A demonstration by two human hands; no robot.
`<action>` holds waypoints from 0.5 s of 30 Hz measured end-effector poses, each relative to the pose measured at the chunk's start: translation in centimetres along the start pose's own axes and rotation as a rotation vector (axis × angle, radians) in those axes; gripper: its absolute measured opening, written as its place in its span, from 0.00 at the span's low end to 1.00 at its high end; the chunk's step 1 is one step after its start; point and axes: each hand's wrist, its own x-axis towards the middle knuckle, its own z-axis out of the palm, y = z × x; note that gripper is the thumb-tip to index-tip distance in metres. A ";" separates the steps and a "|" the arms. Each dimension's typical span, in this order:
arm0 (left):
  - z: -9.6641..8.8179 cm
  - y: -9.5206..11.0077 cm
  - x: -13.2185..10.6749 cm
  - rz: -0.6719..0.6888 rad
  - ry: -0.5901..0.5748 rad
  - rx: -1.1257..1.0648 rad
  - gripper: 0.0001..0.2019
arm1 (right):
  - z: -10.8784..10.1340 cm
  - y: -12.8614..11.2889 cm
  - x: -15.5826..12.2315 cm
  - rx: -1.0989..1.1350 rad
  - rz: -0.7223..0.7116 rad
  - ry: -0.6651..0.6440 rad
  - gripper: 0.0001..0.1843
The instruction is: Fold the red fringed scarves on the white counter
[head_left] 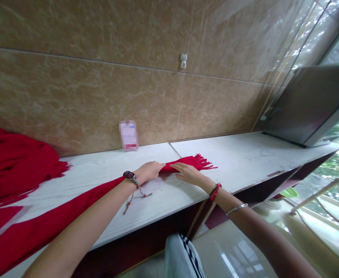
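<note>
A long red scarf [100, 193] lies stretched along a white wood-grain counter [244, 158], its fringed end [202, 161] pointing right. My left hand [149, 170] rests on the scarf near that end, fingers curled down onto the cloth. My right hand [186, 172] lies beside it, fingers flat and stretched out on the scarf. A dark watch and a beaded cord sit on my left wrist; a red band and a silver bangle on my right.
More red fabric [16, 162] is heaped at the counter's far left. A small blurred card [128, 135] leans on the tan tiled wall. A grey slanted box [311, 104] stands at the right end. A white hook [183, 60] is on the wall.
</note>
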 end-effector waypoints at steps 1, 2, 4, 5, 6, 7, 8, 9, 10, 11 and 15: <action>-0.2 -0.3 0.2 -0.008 -0.009 -0.020 0.22 | 0.1 -0.1 0.0 -0.012 0.007 0.034 0.23; -0.3 -0.5 0.4 -0.011 -0.020 -0.036 0.22 | 0.2 -0.3 0.1 -0.038 0.022 0.066 0.22; -0.5 -0.8 0.7 -0.013 -0.041 -0.052 0.21 | 0.5 -0.6 0.6 -0.120 0.065 0.116 0.17; -0.5 -0.9 0.7 -0.013 -0.046 -0.053 0.19 | 0.5 -0.8 0.8 -0.163 0.085 0.127 0.15; -0.5 -0.9 0.7 -0.012 -0.044 -0.049 0.18 | 0.6 -0.9 1.1 -0.198 0.098 0.127 0.12; -0.5 -0.8 0.6 -0.004 -0.037 -0.042 0.17 | 0.6 -0.9 1.3 -0.222 0.105 0.115 0.09; -0.4 -0.7 0.5 0.010 -0.024 -0.029 0.15 | 0.7 -1.0 1.5 -0.235 0.107 0.094 0.06; -0.4 -0.7 0.3 0.025 -0.008 -0.011 0.13 | 0.7 -0.9 1.6 -0.238 0.109 0.068 0.04; -0.3 -0.5 0.1 0.039 0.009 0.015 0.12 | 0.7 -0.9 1.7 -0.237 0.109 0.046 0.05; -0.2 -0.4 -0.1 0.046 0.023 0.047 0.11 | 0.7 -0.8 1.6 -0.234 0.110 0.034 0.06; 0.5 0.4 -1.2 0.021 0.036 0.146 0.12 | 0.8 -0.4 0.9 -0.243 0.086 0.055 0.09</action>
